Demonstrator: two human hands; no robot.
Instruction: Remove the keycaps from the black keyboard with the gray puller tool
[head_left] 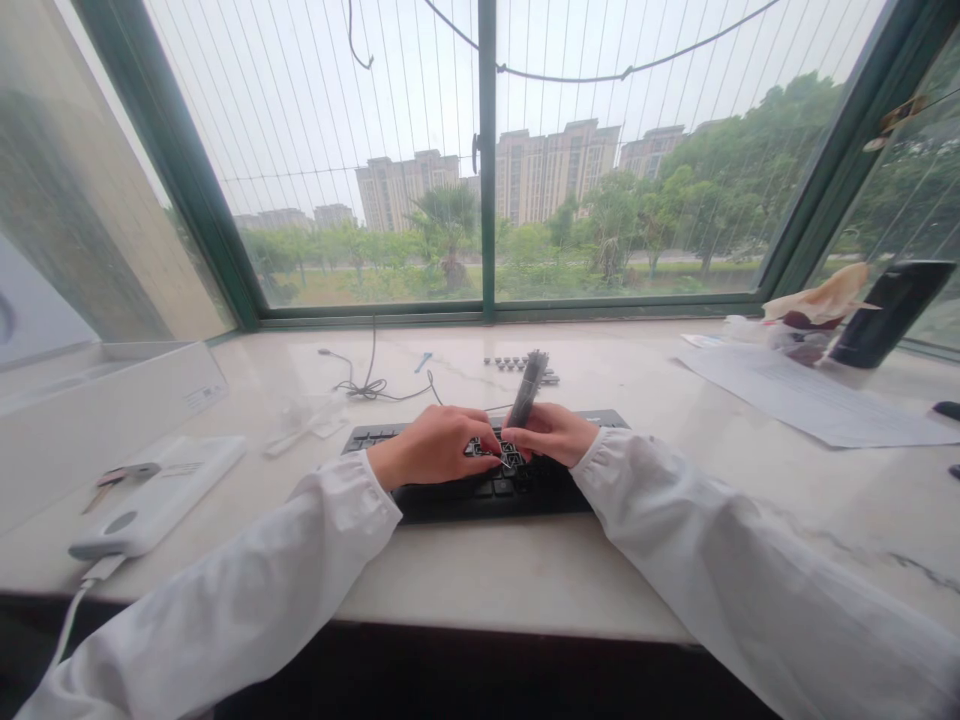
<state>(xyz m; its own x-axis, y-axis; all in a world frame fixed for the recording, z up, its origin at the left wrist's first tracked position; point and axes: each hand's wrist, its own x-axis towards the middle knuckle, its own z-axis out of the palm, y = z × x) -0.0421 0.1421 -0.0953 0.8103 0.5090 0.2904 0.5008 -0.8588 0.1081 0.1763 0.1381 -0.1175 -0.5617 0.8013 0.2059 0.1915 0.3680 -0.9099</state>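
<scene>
A black keyboard [480,505] lies on the pale windowsill, with both hands over it. Some of its keycaps are off in the middle, so bare switches show. My right hand [555,432] is closed around a dark grey, brush-like tool [528,388], which tilts up with its rough end at the top. Close beside it, my left hand [446,445] has thumb and fingertips nearly pinched together, low over the bare switches. A thin bright piece shows by these fingertips; whether they grip it is unclear. Loose keycaps [517,364] stand in rows behind the keyboard.
A coiled cable [367,388] and a small blue tool [424,362] lie behind the keyboard. To the left are clear plastic bits [307,420], a white power strip [161,500] with keys on it, and a white box [112,420]. Paper sheets [810,395] and a black container [892,312] are at right.
</scene>
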